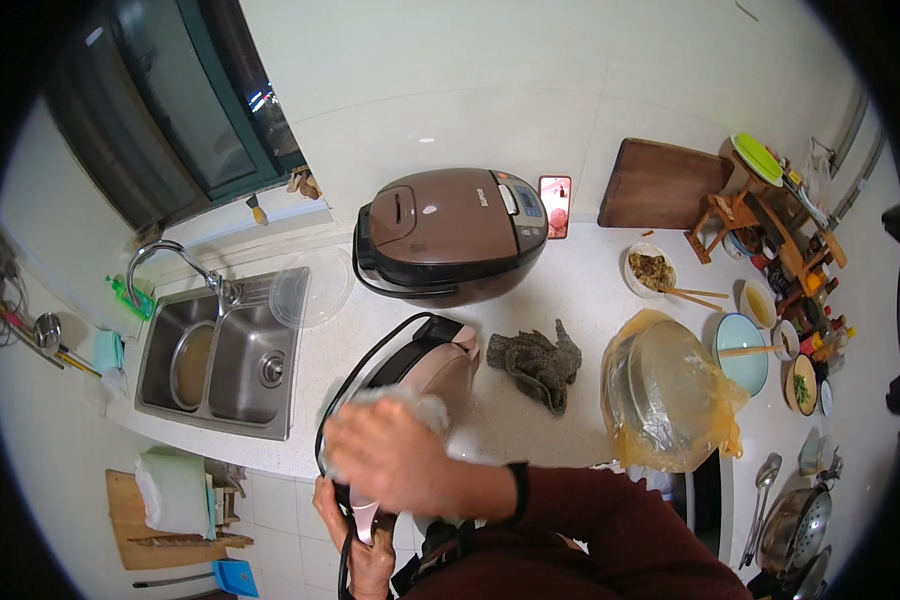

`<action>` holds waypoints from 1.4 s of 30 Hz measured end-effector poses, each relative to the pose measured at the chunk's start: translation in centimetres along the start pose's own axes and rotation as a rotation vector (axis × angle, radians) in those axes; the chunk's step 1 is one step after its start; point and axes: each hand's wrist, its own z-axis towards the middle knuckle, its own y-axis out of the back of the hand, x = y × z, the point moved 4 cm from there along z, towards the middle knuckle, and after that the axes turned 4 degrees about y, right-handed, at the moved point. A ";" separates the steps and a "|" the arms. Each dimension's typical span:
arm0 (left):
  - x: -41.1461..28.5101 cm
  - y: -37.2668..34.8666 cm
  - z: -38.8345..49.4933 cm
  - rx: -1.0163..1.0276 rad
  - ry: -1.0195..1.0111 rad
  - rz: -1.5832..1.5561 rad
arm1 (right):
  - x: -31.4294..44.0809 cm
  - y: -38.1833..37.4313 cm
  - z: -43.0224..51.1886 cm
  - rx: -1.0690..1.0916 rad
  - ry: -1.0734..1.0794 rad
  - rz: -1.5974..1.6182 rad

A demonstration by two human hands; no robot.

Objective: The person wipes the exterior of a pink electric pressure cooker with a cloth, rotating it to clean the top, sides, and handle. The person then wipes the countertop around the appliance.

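Observation:
At the counter's front edge, a pink and black appliance [450, 375], probably an electric cooker, lies tilted with its black cord [360, 375] looped along its left side. My right hand [390, 454], blurred, presses a pale cloth [427, 409] on the appliance's body. Below it, my left hand [367, 551] grips the appliance's pink handle [364, 514]. A crumpled dark grey-green cloth [536, 364] lies on the counter just right of the appliance. Behind stands a larger brown and black rice cooker [450, 217] with its lid down.
Left is a double steel sink [251, 375] with a basin [195, 367] in it. A clear plastic lid [311, 289] overlaps the sink's edge. To the right are a bagged pot [660, 390], a food bowl [651, 270] with chopsticks, and a blue bowl [742, 371]. A phone [556, 206] leans behind.

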 end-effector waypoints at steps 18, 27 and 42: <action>-2.5 -2.3 1.9 -0.013 -0.146 0.026 | -6.0 5.2 1.3 0.141 -0.311 0.107; -2.9 -2.6 1.3 0.063 -0.061 0.014 | -0.7 1.9 1.2 0.223 0.008 0.024; -3.3 -2.4 1.3 0.053 -0.099 0.005 | -5.8 4.1 1.3 0.083 -0.202 0.095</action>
